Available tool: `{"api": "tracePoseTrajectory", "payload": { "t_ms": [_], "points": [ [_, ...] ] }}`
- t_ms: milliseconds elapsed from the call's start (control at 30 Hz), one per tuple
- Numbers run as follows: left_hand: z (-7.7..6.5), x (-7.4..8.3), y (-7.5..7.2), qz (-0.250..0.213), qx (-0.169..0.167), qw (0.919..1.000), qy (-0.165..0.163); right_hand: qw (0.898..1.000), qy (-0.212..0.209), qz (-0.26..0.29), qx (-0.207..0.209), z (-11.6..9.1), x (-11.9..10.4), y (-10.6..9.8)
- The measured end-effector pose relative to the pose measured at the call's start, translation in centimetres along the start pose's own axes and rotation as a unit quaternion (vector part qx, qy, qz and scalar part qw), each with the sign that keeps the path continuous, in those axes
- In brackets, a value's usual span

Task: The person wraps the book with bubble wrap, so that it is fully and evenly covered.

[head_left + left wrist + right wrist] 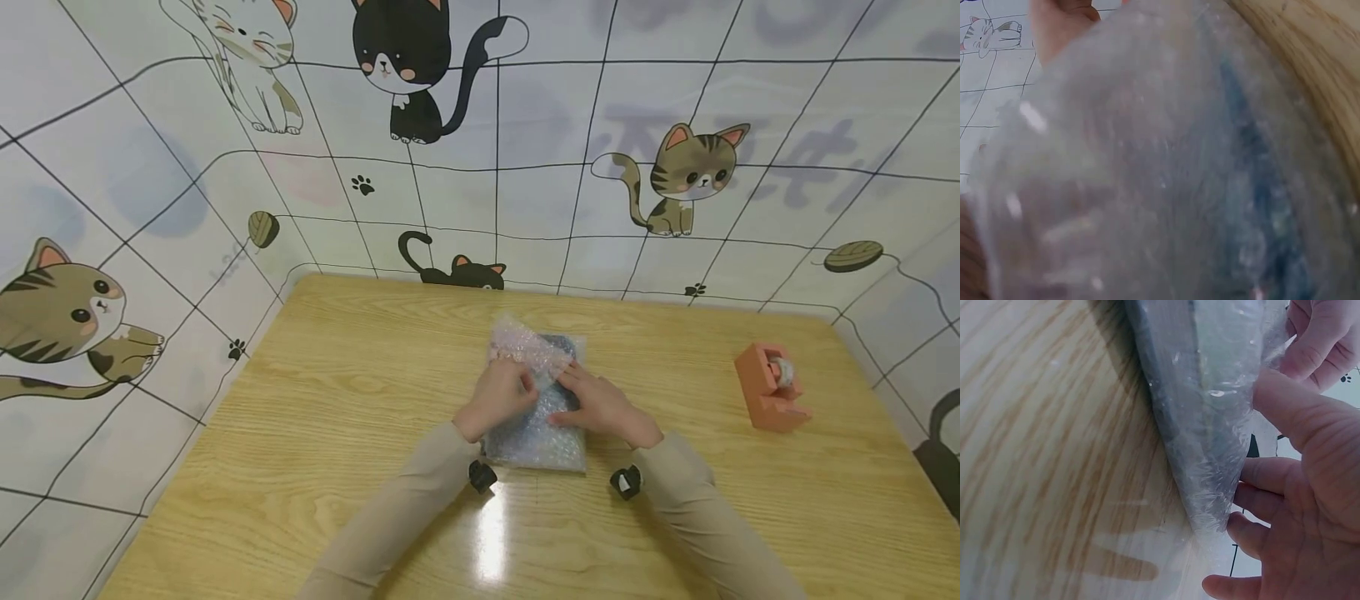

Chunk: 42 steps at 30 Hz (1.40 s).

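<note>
A flat, bluish item wrapped in clear bubble wrap point(536, 442) lies on the wooden table. The upper part of the wrap is folded over as a loose, slanting flap point(517, 340). On the package's left side, my left hand point(501, 396) pinches the wrap with curled fingers; the right wrist view shows those fingers point(1317, 347) at its edge. My right hand point(603, 407) rests on the right side, thumb and fingers spread, fingertips touching the wrap near the flap's corner. Bubble wrap point(1147, 156) fills most of the left wrist view, blurred. What the inner item is cannot be made out.
An orange tape dispenser point(772, 392) with a roll of clear tape stands at the table's right. Behind and beside the wooden table point(360, 367) hangs a white grid backdrop point(555, 200) with cartoon cats. A dark curved object point(941, 450) shows at the right edge.
</note>
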<state>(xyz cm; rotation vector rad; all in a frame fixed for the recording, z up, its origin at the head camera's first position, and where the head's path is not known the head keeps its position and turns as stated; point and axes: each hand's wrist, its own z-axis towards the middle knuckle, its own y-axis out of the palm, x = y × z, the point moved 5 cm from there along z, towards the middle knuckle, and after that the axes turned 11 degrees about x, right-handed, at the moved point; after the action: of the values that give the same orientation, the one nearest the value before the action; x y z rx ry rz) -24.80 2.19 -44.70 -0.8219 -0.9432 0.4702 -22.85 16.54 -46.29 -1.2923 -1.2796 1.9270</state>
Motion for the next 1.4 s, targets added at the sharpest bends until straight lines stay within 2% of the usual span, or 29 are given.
{"api": "tracePoseTrajectory", "payload": {
  "t_ms": [100,267,367,500,633,933,1033,1133,1267,1400],
  "points": [
    [0.1,-0.1,0.1,0.001,-0.018,0.9995,0.024,1.0,-0.005,-0.004,0.004,0.0,-0.1,-0.1],
    [0.3,-0.5,0.0,-0.026,-0.048,0.9955,0.078,1.0,-0.006,0.001,0.0,0.0,-0.1,-0.2],
    [0.4,-1.0,0.1,-0.019,-0.067,0.9931,0.095,1.0,0.0,0.009,-0.004,0.0,0.0,-0.1],
    [0.7,-1.6,0.6,0.01,-0.109,0.9909,0.079,1.0,0.006,0.022,-0.004,0.0,0.2,0.0],
    [0.9,-2.0,0.9,0.009,-0.131,0.989,0.068,0.999,0.005,0.038,0.003,-0.1,0.5,0.3],
    [0.8,-2.4,1.2,0.031,-0.133,0.9876,0.077,0.996,0.018,0.064,0.059,-0.3,0.1,0.2],
    [0.8,-2.2,1.2,0.053,-0.136,0.9866,0.074,0.995,-0.001,0.061,0.082,-0.4,-0.3,0.0],
    [0.7,-2.0,1.1,0.07,-0.141,0.9851,0.068,0.994,-0.038,0.032,0.095,-0.5,-0.8,-0.1],
    [0.6,-1.9,1.1,0.079,-0.143,0.9844,0.066,0.995,-0.057,-0.017,0.079,-0.6,-1.1,0.0],
    [0.4,-2.0,1.2,0.08,-0.143,0.984,0.071,0.998,-0.036,-0.025,0.045,-0.7,-0.9,0.1]
  ]
}}
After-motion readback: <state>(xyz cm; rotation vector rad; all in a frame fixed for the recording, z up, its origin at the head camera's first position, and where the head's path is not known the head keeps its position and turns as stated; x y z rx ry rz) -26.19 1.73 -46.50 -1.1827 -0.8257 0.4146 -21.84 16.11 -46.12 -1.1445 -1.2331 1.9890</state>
